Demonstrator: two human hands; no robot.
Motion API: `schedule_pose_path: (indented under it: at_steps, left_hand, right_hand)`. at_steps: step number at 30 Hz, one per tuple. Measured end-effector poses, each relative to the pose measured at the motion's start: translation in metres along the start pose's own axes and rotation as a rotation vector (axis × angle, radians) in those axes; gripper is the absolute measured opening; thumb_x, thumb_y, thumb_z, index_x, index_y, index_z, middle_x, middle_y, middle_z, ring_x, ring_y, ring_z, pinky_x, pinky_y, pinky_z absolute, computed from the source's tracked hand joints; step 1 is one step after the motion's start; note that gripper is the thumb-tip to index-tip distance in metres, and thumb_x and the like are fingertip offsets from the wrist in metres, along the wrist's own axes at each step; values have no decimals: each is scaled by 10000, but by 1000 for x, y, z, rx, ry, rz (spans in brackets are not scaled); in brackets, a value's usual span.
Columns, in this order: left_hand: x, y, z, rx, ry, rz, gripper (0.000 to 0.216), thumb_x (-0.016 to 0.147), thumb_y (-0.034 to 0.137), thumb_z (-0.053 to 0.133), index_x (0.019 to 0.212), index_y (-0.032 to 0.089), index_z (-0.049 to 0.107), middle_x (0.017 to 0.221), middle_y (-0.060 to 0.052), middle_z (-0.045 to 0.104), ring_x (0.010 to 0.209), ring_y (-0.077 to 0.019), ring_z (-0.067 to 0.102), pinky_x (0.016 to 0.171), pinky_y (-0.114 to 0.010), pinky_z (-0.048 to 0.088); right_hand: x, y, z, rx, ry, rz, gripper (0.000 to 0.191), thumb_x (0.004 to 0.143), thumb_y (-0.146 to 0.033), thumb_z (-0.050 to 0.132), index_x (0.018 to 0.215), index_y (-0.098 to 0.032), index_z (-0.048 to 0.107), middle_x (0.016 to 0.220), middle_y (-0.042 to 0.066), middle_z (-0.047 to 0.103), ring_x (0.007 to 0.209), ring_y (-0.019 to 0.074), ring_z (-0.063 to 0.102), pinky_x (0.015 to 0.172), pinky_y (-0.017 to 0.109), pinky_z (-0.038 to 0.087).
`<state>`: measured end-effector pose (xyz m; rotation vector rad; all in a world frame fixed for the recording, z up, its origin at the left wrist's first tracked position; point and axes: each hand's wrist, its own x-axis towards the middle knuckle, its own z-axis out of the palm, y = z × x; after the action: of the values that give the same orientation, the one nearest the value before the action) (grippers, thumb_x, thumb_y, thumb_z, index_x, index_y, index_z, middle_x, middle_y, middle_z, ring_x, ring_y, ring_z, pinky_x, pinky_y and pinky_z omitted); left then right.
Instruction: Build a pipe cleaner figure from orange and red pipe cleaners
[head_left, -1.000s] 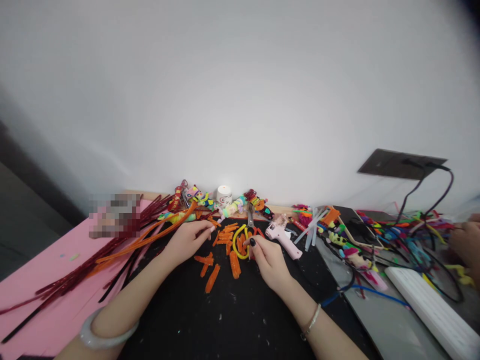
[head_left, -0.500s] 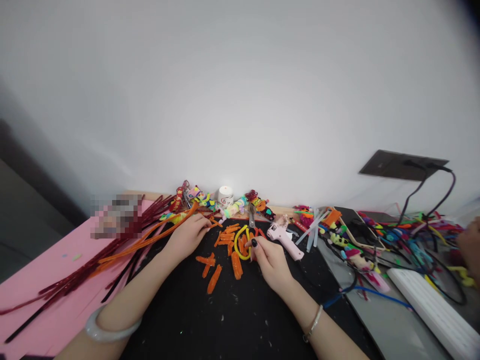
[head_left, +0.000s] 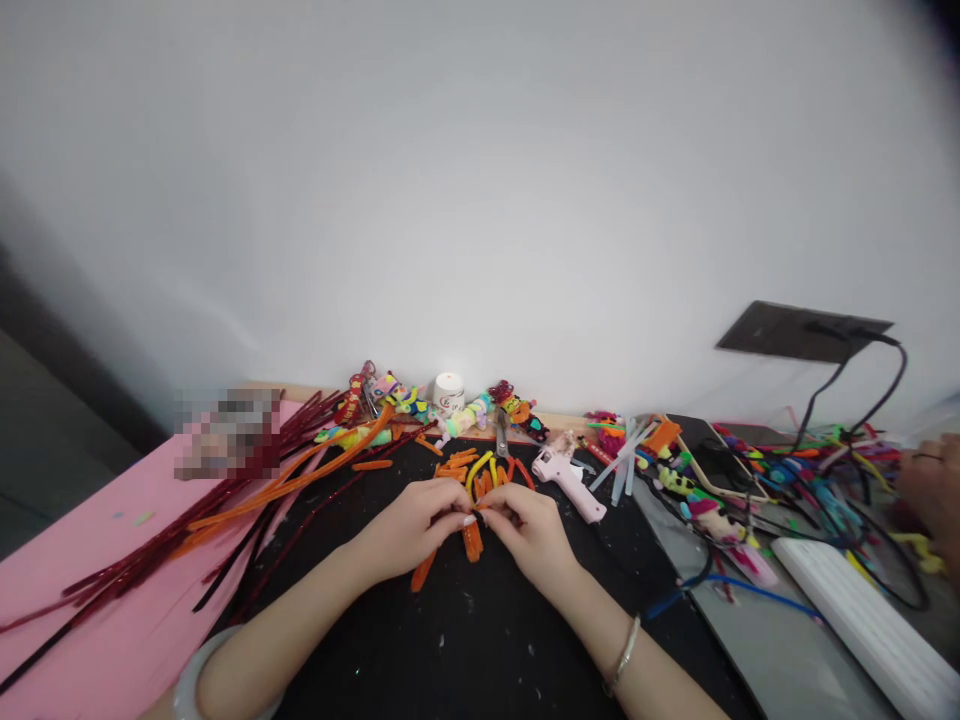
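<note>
My left hand [head_left: 424, 525] and my right hand [head_left: 529, 525] meet over the black mat [head_left: 420, 650], thumbs and fingertips pinched closely together. Whatever lies between the fingertips is too small to make out. Just below them an orange pipe-cleaner bundle [head_left: 472, 542] lies on the mat, and another orange piece [head_left: 424, 572] shows partly from under my left hand. Behind the fingers are a curved yellow pipe cleaner [head_left: 480, 466], more orange pieces [head_left: 454, 465] and short red pieces [head_left: 520, 472]. Scissors [head_left: 502, 435] lie farther back.
A pink glue gun [head_left: 568, 480] and clear glue sticks [head_left: 624, 460] lie to the right, near a phone [head_left: 712, 455] and white keyboard [head_left: 862, 620]. Dark red pipe cleaners [head_left: 172, 540] spread across the left. A white cup [head_left: 448, 393] stands by the wall. Another person's hand [head_left: 930, 490] is far right.
My left hand has moved right and toward me from the orange pieces at the back. My right hand has shifted slightly left, and the fingertips now meet.
</note>
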<state>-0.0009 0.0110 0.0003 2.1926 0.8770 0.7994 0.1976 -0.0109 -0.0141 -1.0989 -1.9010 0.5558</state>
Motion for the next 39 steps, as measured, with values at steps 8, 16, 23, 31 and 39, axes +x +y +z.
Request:
schedule_pose_path:
  at_steps: [8, 16, 23, 31, 39]
  left_hand:
    - [1, -2, 6, -257, 99, -223, 178, 905, 273, 512, 763, 176, 557, 604, 59, 503, 508, -98, 501, 541, -213, 392]
    - [2, -4, 5, -378, 78, -258, 166, 911, 326, 505, 873, 176, 565, 630, 51, 531, 549, -109, 540, 580, -223, 444]
    - [0, -9, 2, -246, -34, -249, 206, 918, 308, 507, 920, 162, 653, 753, 18, 598, 516, -87, 539, 539, -209, 422]
    - [0, -9, 1, -78, -12, -163, 195, 912, 276, 532, 862, 174, 690, 770, -6, 657, 643, -131, 593, 635, -221, 440]
    - [0, -6, -2, -58, 100, -171, 255, 917, 261, 490, 746, 161, 650, 652, 22, 621, 497, -92, 521, 560, -201, 408]
  right_hand:
    - [0, 0, 1, 33, -15, 122, 189, 871, -261, 619, 701, -190, 662, 598, -6, 667, 510, 129, 576, 519, 220, 459]
    - [2, 0, -1, 77, 60, 141, 173, 857, -259, 596, 707, -191, 650, 613, 0, 656, 515, 132, 561, 524, 228, 449]
    - [2, 2, -2, 143, 169, 219, 143, 838, -285, 572, 774, -189, 656, 640, 10, 645, 533, 150, 563, 516, 247, 432]
    - [1, 3, -1, 184, 174, 243, 165, 834, -317, 582, 767, -191, 664, 642, 14, 649, 546, 154, 558, 524, 254, 420]
    - [1, 4, -1, 203, 142, 258, 146, 823, -287, 595, 741, -183, 657, 610, -1, 632, 513, 133, 519, 503, 238, 381]
